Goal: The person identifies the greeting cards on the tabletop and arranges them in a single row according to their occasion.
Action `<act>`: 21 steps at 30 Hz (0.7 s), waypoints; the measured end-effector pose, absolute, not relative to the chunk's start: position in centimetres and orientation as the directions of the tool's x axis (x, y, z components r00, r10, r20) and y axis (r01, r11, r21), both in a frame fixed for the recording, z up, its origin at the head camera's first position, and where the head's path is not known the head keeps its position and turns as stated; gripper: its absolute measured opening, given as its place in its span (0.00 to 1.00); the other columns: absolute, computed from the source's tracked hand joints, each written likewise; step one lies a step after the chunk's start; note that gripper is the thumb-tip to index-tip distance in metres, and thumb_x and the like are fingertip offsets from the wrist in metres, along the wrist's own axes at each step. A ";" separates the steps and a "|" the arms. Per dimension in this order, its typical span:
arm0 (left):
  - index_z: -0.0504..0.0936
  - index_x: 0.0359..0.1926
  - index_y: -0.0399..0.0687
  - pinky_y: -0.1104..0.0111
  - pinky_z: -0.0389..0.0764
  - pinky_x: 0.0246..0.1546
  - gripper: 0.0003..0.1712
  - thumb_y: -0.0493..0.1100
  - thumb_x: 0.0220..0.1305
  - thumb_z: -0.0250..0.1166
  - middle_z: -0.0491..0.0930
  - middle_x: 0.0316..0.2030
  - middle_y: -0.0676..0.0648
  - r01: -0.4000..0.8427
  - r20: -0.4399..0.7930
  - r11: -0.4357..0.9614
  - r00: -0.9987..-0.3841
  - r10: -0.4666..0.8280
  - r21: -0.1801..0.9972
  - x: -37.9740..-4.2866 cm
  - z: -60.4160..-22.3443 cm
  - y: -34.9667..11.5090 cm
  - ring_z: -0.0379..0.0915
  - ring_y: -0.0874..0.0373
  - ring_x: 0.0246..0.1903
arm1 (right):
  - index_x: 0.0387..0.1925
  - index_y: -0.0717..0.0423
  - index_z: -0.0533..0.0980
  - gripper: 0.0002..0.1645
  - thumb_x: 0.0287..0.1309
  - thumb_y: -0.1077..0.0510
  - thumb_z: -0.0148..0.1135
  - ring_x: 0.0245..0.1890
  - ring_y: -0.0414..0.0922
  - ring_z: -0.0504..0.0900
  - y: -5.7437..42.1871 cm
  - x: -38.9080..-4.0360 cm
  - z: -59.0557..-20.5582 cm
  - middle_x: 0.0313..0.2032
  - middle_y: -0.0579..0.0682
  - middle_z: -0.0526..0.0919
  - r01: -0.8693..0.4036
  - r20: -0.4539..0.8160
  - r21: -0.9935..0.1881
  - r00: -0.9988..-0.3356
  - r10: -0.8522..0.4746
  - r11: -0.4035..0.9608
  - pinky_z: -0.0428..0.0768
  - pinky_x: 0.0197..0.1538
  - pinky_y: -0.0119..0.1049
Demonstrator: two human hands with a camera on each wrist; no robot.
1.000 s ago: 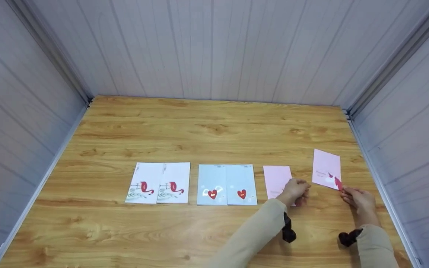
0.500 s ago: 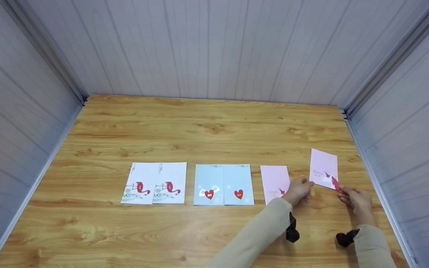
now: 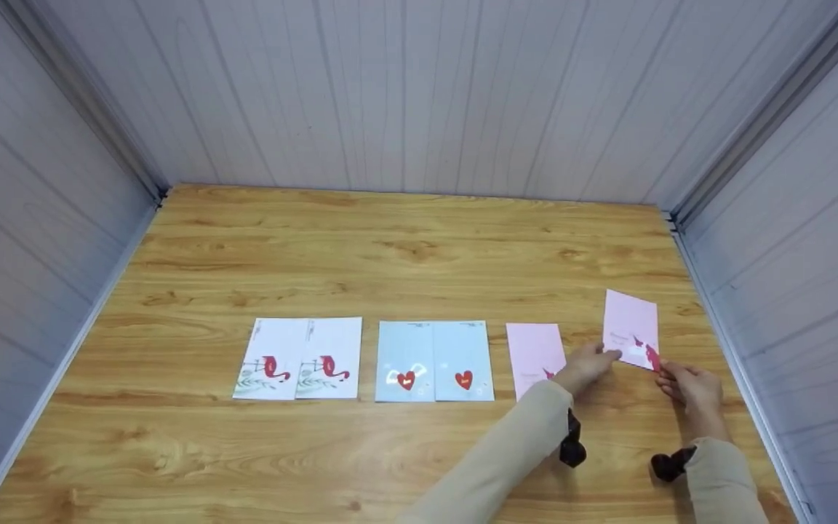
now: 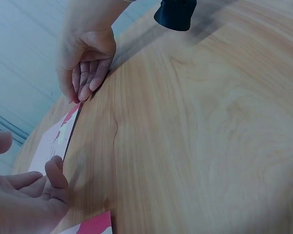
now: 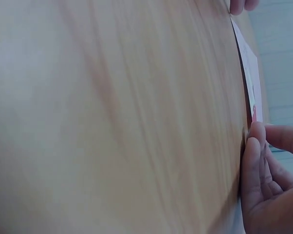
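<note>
A pink card with a red unicorn print lies at a slant on the right of the wooden table. My right hand pinches its lower right corner between thumb and fingertips. At its lower left corner is my left hand, its digits spread and one tip overlapping the card in the head view. The left wrist view shows both the left hand and the right hand at this card. Under my left forearm, a second pink card lies flat, partly covered by hand and sleeve.
Two light blue heart cards lie side by side in the middle. Farther left are two white flamingo cards, edges touching. Panelled walls enclose the table at the back and sides. Black wrist devices hang below both cuffs.
My left hand has moved right, from over the second pink card to the slanted card's lower left corner. My right hand keeps its pinch. The whole head view has shifted slightly.
</note>
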State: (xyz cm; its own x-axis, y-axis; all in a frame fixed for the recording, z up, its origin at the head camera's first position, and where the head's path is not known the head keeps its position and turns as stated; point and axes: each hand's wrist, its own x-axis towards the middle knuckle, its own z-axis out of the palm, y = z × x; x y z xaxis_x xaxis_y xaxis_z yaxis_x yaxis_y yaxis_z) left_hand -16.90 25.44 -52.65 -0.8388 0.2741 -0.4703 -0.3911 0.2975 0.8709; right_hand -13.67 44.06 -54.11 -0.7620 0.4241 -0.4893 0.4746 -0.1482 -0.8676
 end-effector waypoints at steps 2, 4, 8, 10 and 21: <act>0.69 0.56 0.43 0.65 0.69 0.45 0.27 0.52 0.59 0.56 0.75 0.44 0.49 -0.396 -0.465 0.264 -0.831 0.305 0.879 -17.0 -52.7 25.5 0.70 0.57 0.43 | 0.28 0.60 0.71 0.05 0.52 0.62 0.59 0.20 0.39 0.80 44.0 -13.7 -54.1 0.18 0.48 0.79 0.476 -0.485 -0.869 -0.757 0.438 -0.140 0.77 0.28 0.30; 0.67 0.57 0.41 0.65 0.69 0.44 0.28 0.50 0.59 0.56 0.75 0.44 0.48 -0.404 -0.464 0.236 -0.820 0.334 0.884 -17.0 -52.7 25.5 0.71 0.57 0.41 | 0.30 0.61 0.70 0.07 0.52 0.61 0.59 0.19 0.40 0.79 43.9 -13.7 -54.1 0.18 0.48 0.79 0.474 -0.480 -0.871 -0.760 0.439 -0.131 0.77 0.28 0.31; 0.66 0.58 0.41 0.65 0.69 0.44 0.28 0.50 0.60 0.56 0.73 0.47 0.47 -0.398 -0.462 0.240 -0.810 0.361 0.885 -17.1 -52.8 25.5 0.71 0.57 0.41 | 0.31 0.61 0.69 0.09 0.51 0.61 0.60 0.19 0.39 0.79 43.7 -13.7 -54.2 0.18 0.47 0.79 0.485 -0.486 -0.865 -0.751 0.447 -0.127 0.77 0.28 0.31; 0.66 0.58 0.41 0.65 0.70 0.44 0.28 0.50 0.60 0.56 0.73 0.47 0.47 -0.398 -0.465 0.247 -0.807 0.364 0.884 -17.0 -52.8 25.4 0.72 0.57 0.40 | 0.32 0.62 0.69 0.10 0.51 0.61 0.61 0.19 0.39 0.79 43.5 -13.7 -54.2 0.18 0.47 0.79 0.489 -0.487 -0.864 -0.747 0.452 -0.122 0.77 0.29 0.31; 0.66 0.59 0.43 0.67 0.70 0.41 0.28 0.50 0.60 0.56 0.71 0.51 0.49 -0.389 -0.466 0.265 -0.801 0.376 0.882 -16.9 -52.7 25.4 0.72 0.59 0.39 | 0.34 0.64 0.67 0.12 0.51 0.62 0.60 0.18 0.38 0.78 43.4 -13.8 -54.1 0.18 0.46 0.78 0.490 -0.471 -0.868 -0.766 0.438 -0.077 0.77 0.26 0.29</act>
